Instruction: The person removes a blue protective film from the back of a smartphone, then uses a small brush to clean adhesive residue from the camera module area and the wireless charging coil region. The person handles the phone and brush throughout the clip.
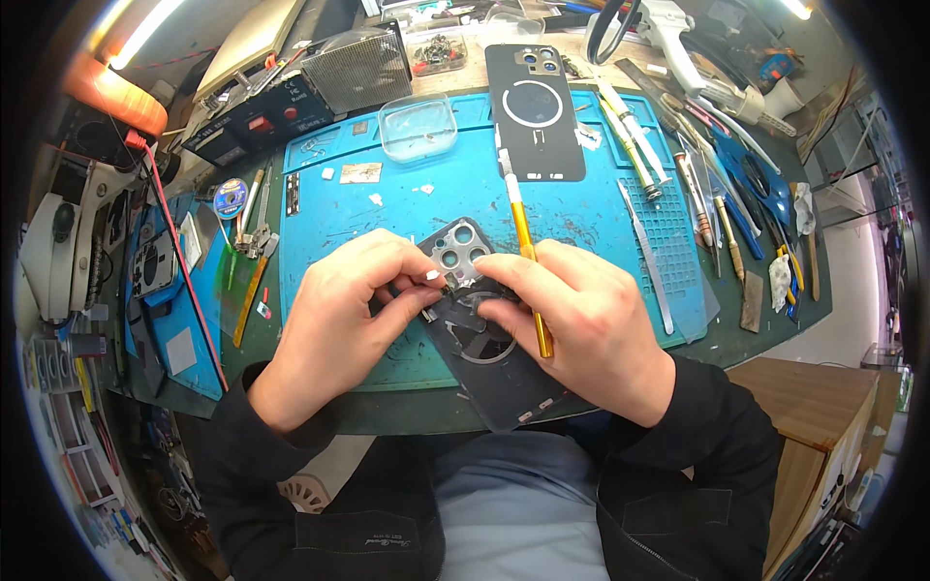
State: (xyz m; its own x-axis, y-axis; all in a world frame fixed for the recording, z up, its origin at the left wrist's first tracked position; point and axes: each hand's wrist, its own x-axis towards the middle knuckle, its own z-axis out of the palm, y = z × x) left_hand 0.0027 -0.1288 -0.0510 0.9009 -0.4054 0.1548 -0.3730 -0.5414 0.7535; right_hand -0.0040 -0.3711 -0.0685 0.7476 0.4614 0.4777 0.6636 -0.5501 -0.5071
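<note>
Both my hands meet over a dark phone back panel (pixel 494 382), tilted above the mat's near edge. Its metal camera plate with round holes (pixel 463 244) points away from me, and a pale ring, partly covered, lies below it. My left hand (pixel 354 305) is closed, thumb and index finger pinching at the panel's left edge, with a small white scrap (pixel 432 276) at the fingertips. In my right hand (pixel 586 310) a gold-handled blade tool (pixel 524 225) is tucked between the fingers, blade pointing away. The right thumb and index finger press near the camera plate, partly hiding small dark pieces.
A second dark phone back panel (pixel 542 121) lies behind on the blue mat (pixel 358 213), beside a clear plastic box (pixel 418 128). Metal tweezers (pixel 646 252) lie to the right, near several pliers and drivers. A red cable (pixel 179 242) crosses the left side.
</note>
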